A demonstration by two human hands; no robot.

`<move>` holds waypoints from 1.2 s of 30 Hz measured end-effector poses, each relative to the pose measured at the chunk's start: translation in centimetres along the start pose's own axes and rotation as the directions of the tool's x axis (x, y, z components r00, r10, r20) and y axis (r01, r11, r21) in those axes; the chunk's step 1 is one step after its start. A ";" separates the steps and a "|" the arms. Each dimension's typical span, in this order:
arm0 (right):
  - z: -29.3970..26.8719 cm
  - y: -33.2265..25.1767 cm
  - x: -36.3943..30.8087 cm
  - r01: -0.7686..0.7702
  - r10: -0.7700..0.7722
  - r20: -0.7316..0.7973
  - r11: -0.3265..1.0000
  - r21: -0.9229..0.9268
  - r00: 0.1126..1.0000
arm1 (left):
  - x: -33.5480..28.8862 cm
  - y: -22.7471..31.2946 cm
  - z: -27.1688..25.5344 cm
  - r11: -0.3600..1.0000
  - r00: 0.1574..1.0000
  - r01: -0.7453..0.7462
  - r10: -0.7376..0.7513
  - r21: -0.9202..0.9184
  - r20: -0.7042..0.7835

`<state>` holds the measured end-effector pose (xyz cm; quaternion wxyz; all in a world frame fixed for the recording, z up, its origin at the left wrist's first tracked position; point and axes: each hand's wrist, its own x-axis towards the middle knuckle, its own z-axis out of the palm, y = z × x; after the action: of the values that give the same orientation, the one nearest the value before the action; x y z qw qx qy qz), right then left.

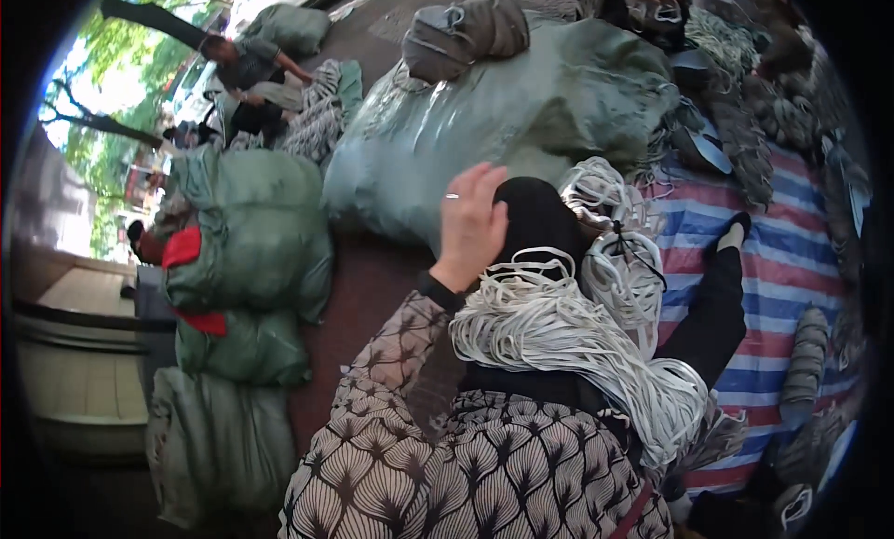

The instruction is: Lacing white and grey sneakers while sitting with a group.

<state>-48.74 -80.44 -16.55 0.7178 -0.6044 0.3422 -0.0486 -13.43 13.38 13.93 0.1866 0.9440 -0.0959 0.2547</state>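
My left hand (470,224), with a ring on one finger, is raised and rests flat against a rounded black cloth shape (540,224); its fingers grip nothing. A thick bundle of white flat cords (568,339) lies draped across my patterned clothing (447,464) just below that hand. More looped white cords (622,259) sit to the right of the black cloth. My right arm, in a black sleeve (715,320), stretches out to the striped tarp (792,259). Only a small part of my right hand (738,231) shows at the sleeve's end, so its fingers cannot be read.
A big grey-green sack (521,110) lies ahead with a grey bag (461,34) on top. Green sacks (247,250) are stacked at the left by a wooden step (74,353). Another person (247,73) sits at the upper left. Grey cord bundles (805,362) lie on the tarp.
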 end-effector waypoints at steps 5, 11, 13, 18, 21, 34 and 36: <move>11.7 -1.9 -20.5 0.125 -0.185 -0.044 0.802 -0.584 0.982 | 2.4 -2.6 3.3 0.988 0.989 0.147 -0.148 0.056 0.020; 55.4 -20.4 -13.1 0.477 -0.245 0.410 0.469 -0.743 0.879 | -19.7 -14.3 -4.0 0.721 0.730 0.671 -0.683 0.173 0.015; 59.5 -25.5 -13.0 0.546 -0.365 0.408 0.608 -0.577 0.837 | -14.5 -11.9 2.5 0.861 0.862 0.508 -0.508 -0.034 0.014; 72.1 -18.9 -2.9 0.675 -0.157 0.717 0.517 -0.527 0.679 | -18.8 -9.8 5.3 0.798 0.801 0.599 -0.597 -0.061 0.047; 76.7 -16.0 -3.3 0.837 -0.185 0.827 -0.040 -0.546 0.531 | -22.3 -8.3 2.7 0.683 0.685 0.729 -0.725 -0.053 0.072; 74.9 -15.2 -6.6 0.792 -0.206 0.770 0.053 -0.608 0.605 | -22.4 -7.7 2.2 0.667 0.669 0.742 -0.732 -0.062 0.128; 75.8 -14.5 -7.2 0.764 -0.254 0.728 0.083 -0.640 0.637 | -22.2 -7.7 2.6 0.696 0.699 0.713 -0.698 -0.084 0.155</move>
<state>-7.57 -17.52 2.27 0.2163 -0.9693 -0.1116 0.0358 -29.05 21.22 -2.00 0.3288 0.9059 0.2462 0.1033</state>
